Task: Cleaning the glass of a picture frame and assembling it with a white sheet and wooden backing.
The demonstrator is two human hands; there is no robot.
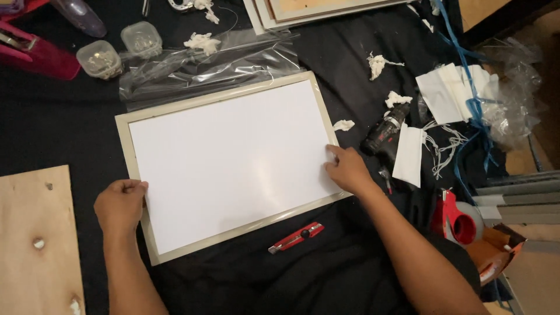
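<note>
A white panel (233, 160) lies inside a pale beige picture frame (124, 137) on a black cloth. My left hand (119, 205) rests curled at the frame's left side, fingers against its edge. My right hand (348, 169) presses on the panel's right edge, fingertips spread on the white surface near the frame's right rail. Neither hand lifts anything.
A red utility knife (296, 237) lies below the frame. A black cordless drill (385, 129), a red tape dispenser (458, 220), white paper pieces (446, 93) and a blue strap sit right. Clear plastic film (204, 67) and two small containers (100, 58) lie above; plywood (38, 242) sits lower left.
</note>
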